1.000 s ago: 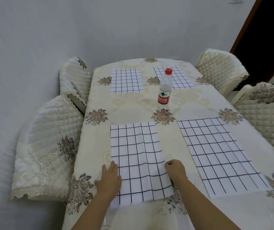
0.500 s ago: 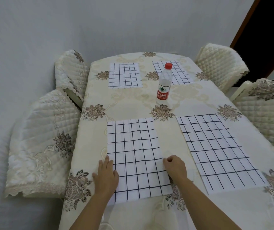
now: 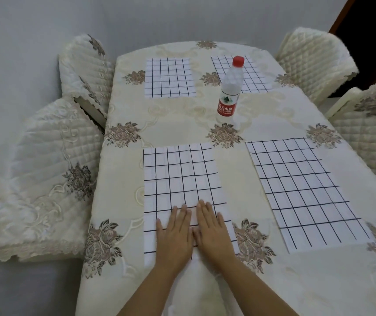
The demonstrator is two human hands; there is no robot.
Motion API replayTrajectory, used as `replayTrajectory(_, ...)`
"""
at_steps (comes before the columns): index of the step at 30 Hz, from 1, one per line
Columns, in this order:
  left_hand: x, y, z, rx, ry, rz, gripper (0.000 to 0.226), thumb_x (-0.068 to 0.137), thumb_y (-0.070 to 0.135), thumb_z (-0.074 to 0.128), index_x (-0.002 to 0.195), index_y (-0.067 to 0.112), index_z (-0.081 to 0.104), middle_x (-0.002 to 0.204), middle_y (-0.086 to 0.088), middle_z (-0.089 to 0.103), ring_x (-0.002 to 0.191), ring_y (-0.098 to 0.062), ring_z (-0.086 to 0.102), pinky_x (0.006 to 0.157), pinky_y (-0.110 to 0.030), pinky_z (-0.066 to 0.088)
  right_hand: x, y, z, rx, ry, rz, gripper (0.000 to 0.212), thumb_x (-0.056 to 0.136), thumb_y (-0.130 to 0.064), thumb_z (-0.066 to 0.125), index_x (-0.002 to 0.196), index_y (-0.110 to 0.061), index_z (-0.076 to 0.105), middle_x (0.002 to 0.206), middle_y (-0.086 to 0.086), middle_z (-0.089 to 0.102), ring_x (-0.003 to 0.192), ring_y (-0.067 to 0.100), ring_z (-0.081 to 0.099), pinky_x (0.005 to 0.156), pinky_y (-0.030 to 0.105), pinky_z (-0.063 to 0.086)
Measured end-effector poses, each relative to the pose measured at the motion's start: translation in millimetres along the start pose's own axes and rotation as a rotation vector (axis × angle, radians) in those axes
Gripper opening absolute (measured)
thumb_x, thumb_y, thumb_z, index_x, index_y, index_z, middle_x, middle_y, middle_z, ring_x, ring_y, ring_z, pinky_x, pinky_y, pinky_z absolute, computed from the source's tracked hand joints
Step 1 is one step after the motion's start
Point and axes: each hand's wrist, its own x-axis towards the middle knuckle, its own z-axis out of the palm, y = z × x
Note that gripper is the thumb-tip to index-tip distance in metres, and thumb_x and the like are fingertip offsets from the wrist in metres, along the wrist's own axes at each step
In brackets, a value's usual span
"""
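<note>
Hands have moved inward. Half a second back they sat at the two side edges of the checked mat [image 3: 182,174], the right one curled. Now I see the left hand [image 3: 174,233] and right hand [image 3: 212,231] flat, side by side, on its near middle. The fingers [image 3: 203,208] are straight and close together, pressing and gripping nothing. The checked mat lies on the near left of the surface [image 3: 182,124], with faint lengthwise creases. I judge positioning done and smoothing begun; outward strokes look likely next. The water bottle [image 3: 229,92] stands well beyond.
</note>
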Motion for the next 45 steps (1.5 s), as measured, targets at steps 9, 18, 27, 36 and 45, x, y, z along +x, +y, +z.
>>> replayTrajectory(9,11.5,-55.3,-14.1,0.026,0.117,-0.138,0.052,0.087,0.033,0.031,0.132,0.012,0.048,0.140,-0.009,0.049,0.131,-0.024,0.032,0.090,-0.064,0.039,8.1,41.6,-25.3,-0.143,0.031,0.219,0.056,0.087,-0.036,0.033,0.131,-0.005,0.048,0.139,0.012,0.049,0.130,0.028,0.044,0.094,0.057,0.041)
replayTrajectory(18,74.2,-11.3,-16.5,0.010,0.095,0.095,0.052,0.081,0.024,0.035,0.131,0.007,0.039,0.134,-0.009,0.054,0.130,-0.022,0.040,0.104,-0.044,0.038,72.6,-15.3,-8.2,-0.054,-0.054,-0.003,0.057,0.083,-0.033,0.047,0.134,-0.010,0.036,0.139,0.008,0.049,0.137,0.023,0.033,0.099,0.049,0.043)
replayTrajectory(27,119.4,-74.2,-31.4,0.051,0.112,-0.130,0.060,0.086,0.037,0.029,0.136,0.009,0.045,0.144,-0.009,0.044,0.131,-0.030,0.043,0.094,-0.063,0.037,116.1,43.0,-27.4,-0.076,-0.060,0.162,0.069,0.084,-0.043,0.002,0.148,-0.017,0.008,0.152,-0.007,-0.005,0.141,0.014,-0.005,0.114,0.046,0.005)
replayTrajectory(36,169.3,-54.5,-42.8,0.109,0.173,0.070,0.044,0.081,0.015,0.037,0.121,0.005,0.053,0.127,-0.015,0.059,0.120,-0.032,0.055,0.096,-0.051,0.043,184.7,-8.1,-24.7,-0.139,-0.069,-0.001,0.055,0.080,-0.025,0.029,0.124,-0.008,0.057,0.134,0.011,0.054,0.124,0.032,0.051,0.091,0.058,0.045)
replayTrajectory(45,155.4,-107.4,-46.6,0.045,0.073,-0.200,0.068,0.085,0.043,0.008,0.146,0.019,0.026,0.156,0.000,0.018,0.144,-0.022,0.017,0.109,-0.058,0.018,183.7,44.9,-27.5,-0.113,-0.093,0.206,0.065,0.087,-0.043,0.006,0.149,-0.026,0.004,0.157,-0.009,-0.005,0.145,0.016,-0.005,0.115,0.050,0.003)
